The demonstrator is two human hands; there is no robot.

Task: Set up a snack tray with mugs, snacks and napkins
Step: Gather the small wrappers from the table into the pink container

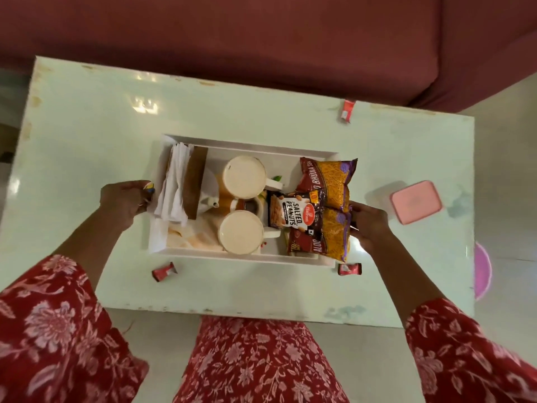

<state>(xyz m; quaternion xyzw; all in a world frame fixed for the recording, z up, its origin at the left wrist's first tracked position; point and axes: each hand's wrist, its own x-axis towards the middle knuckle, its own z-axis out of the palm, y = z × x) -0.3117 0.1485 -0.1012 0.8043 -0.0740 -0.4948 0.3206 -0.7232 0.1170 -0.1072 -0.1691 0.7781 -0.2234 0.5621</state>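
The tray sits mid-bench, full of mugs, snacks and napkins, with the left hand gripping its 9 o'clock edge and the right hand its 3 o'clock edge, so next comes a level lift.

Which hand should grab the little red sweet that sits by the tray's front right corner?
The right hand, probably. It holds the tray's right end, just above the red sweet, so it needs only a short move. The left hand grips the far left end and would have to cross over.
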